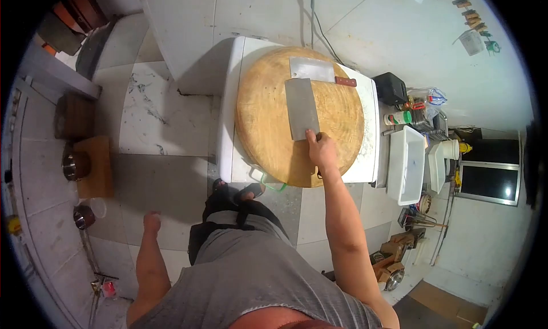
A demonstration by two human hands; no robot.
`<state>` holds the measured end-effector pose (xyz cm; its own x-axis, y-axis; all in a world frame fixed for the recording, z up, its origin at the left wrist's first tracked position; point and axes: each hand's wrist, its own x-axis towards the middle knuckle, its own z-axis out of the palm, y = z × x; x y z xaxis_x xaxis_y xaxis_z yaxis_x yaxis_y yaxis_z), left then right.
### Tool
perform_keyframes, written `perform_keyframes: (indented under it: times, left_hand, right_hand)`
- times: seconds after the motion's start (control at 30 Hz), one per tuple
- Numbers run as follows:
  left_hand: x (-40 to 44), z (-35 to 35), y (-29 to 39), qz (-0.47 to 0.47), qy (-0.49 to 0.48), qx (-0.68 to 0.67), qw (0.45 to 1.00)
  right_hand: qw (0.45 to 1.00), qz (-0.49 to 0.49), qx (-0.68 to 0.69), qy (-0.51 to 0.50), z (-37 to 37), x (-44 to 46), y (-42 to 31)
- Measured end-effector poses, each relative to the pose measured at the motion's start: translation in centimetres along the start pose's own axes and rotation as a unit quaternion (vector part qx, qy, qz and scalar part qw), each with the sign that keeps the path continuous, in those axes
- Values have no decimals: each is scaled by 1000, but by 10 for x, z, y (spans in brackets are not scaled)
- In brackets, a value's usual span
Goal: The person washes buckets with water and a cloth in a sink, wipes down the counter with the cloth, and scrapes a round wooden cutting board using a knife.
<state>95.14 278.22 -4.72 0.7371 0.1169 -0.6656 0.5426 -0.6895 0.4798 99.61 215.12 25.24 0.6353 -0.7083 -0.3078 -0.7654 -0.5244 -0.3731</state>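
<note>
A thick round wooden chopping block [262, 112] rests on a white table [226, 129]. My right hand [323, 152] is closed on the handle of a cleaver [302, 103], whose wide blade lies over the middle of the block, with my thumb at the blade's base. Beyond it a second cleaver [314, 69] with a red-brown handle lies near the block's far edge, its handle pointing right. The two blades are very close or overlapping. My left hand [151, 221] hangs low at my left side, away from the table, its fingers curled and too small to make out.
White plastic bins [406, 166], a black container [390, 89] and a green-capped bottle [397, 118] stand right of the table. A green and white handle [274, 183] sticks out under the block's near edge. Metal pots [76, 166] and a wooden board [98, 166] are at the left wall.
</note>
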Motion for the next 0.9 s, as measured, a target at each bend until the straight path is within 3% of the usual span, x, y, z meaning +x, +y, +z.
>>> perform_keyframes:
  times: [0.07, 0.27, 0.37, 0.47, 0.57, 0.67, 0.9]
  left_hand:
    - [18, 9, -28, 10, 16, 59, 998]
    - [37, 28, -58, 45, -8, 36, 998]
    - [17, 21, -14, -27, 4, 1, 1000]
    - [27, 11, -22, 54, -10, 48, 997]
    - [-6, -14, 38, -98, -29, -4, 995]
    - [29, 1, -40, -36, 42, 50, 997]
    - [36, 18, -68, 50, -30, 109, 992]
  right_hand:
    - [1000, 4, -5, -10, 1, -4, -6]
    - [1000, -5, -21, -22, 20, -4, -21]
    - [999, -2, -31, -19, 26, -8, -27]
    - [1000, -18, -16, -18, 27, -7, -24]
    - [999, -28, 28, 6, 26, 0, -17]
    - [999, -20, 25, -2, 17, -3, -27]
    - [999, -30, -12, -4, 28, -12, -44]
